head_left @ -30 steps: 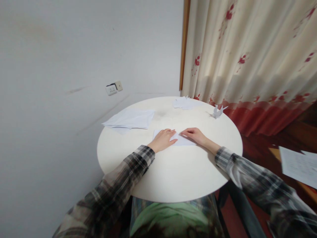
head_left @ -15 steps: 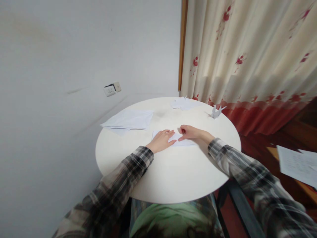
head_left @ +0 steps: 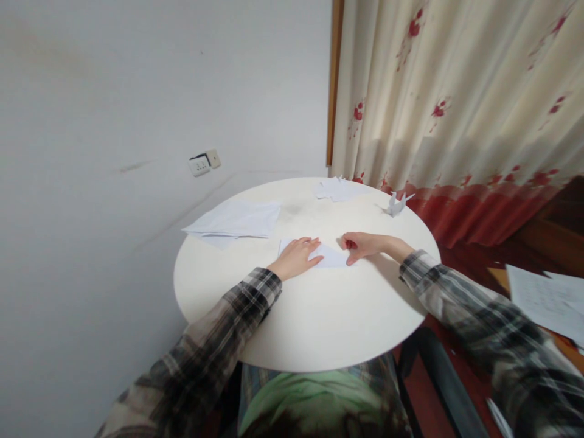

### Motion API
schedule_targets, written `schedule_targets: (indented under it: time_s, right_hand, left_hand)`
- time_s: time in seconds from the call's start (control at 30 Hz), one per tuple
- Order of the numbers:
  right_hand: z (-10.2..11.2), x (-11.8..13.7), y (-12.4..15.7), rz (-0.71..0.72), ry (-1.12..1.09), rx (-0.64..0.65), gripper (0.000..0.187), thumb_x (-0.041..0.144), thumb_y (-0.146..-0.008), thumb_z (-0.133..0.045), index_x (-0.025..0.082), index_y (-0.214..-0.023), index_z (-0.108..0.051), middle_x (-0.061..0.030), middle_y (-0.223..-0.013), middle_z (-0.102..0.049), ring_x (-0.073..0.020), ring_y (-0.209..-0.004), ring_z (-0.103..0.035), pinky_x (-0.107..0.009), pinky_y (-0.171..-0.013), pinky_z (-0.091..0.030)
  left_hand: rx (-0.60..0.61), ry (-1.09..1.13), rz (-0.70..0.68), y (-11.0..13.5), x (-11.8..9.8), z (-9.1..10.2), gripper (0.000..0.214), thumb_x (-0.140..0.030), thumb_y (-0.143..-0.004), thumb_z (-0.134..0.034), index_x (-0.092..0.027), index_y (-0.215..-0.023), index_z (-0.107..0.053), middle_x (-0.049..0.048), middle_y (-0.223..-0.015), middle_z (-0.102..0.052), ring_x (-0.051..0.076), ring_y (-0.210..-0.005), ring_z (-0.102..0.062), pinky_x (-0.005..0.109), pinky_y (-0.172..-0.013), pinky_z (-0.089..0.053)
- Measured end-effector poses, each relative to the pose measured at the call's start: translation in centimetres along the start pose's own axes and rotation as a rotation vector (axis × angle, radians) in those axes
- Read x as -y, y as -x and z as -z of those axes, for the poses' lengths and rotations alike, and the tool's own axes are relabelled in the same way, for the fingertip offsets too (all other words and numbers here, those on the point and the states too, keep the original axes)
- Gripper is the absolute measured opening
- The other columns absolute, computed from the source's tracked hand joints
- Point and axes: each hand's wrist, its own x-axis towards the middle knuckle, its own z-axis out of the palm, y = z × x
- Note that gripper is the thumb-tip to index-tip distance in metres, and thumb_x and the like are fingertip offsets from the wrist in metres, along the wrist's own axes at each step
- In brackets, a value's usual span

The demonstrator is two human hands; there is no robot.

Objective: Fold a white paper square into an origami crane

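A folded sheet of white paper (head_left: 332, 256) lies on the white round table near its middle. My left hand (head_left: 298, 257) rests flat on the paper's left part, fingers stretched out and thumb apart, hiding some of it. At the paper's right end is my right hand (head_left: 360, 246). Its fingers are curled in and its thumb points down beside the paper's right tip. Nothing shows inside the curled fingers.
A stack of white paper (head_left: 237, 219) lies at the table's left. Farther back are more paper pieces (head_left: 337, 190), and a folded paper crane (head_left: 396, 205) stands near the right edge. Written sheets (head_left: 545, 298) lie lower right, above a dark chair armrest (head_left: 449, 380).
My right hand has slid rightward from the middle of the folded paper to its right end. My left hand stays in place on the paper.
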Motion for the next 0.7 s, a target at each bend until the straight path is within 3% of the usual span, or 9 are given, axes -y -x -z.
schedule_targets:
  time_s: [0.3, 0.43, 0.6, 0.7]
  right_hand:
    - [0.1, -0.5, 1.2, 0.000, -0.031, 0.008, 0.041, 0.033, -0.055, -0.074, 0.017, -0.081, -0.048, 0.0014, -0.074, -0.046, -0.0111, -0.066, -0.040, -0.023, -0.060, -0.035]
    - [0.3, -0.2, 1.4, -0.011, -0.010, 0.009, 0.041, 0.039, -0.055, -0.073, 0.016, -0.081, -0.050, 0.0010, -0.075, -0.049, -0.0109, -0.064, -0.041, -0.022, -0.059, -0.035]
    - [0.1, 1.3, -0.1, -0.191, 0.231, -0.045, 0.037, 0.051, -0.065, -0.064, 0.016, -0.073, -0.056, -0.0029, -0.070, -0.058, -0.0131, -0.062, -0.047, -0.024, -0.056, -0.034]
    - [-0.2, 2.0, -1.6, -0.297, 0.365, -0.085, 0.049, 0.064, -0.071, -0.050, 0.016, -0.073, -0.062, -0.0076, -0.073, -0.063, -0.0175, -0.064, -0.054, -0.026, -0.055, -0.034]
  left_hand:
    - [0.023, -0.012, 0.009, 0.0, -0.2, 0.0, 0.050, -0.044, -0.088, -0.035, -0.015, -0.127, -0.044, 0.0070, -0.133, -0.045, 0.023, -0.121, -0.039, 0.034, -0.099, -0.032]
    - [0.046, -0.018, 0.001, 0.1, -0.3, 0.2, 0.046, -0.043, -0.090, -0.031, -0.022, -0.129, -0.041, 0.0044, -0.137, -0.040, 0.022, -0.124, -0.037, 0.035, -0.099, -0.030]
    - [0.085, -0.032, -0.008, 0.1, -0.5, 0.9, 0.043, -0.043, -0.091, -0.029, -0.028, -0.129, -0.041, 0.0034, -0.138, -0.039, 0.022, -0.124, -0.037, 0.036, -0.100, -0.029]
    - [0.096, -0.024, -0.007, -0.1, -0.6, 1.3, 0.044, -0.044, -0.090, -0.030, -0.028, -0.129, -0.042, 0.0039, -0.138, -0.040, 0.022, -0.124, -0.038, 0.036, -0.101, -0.028]
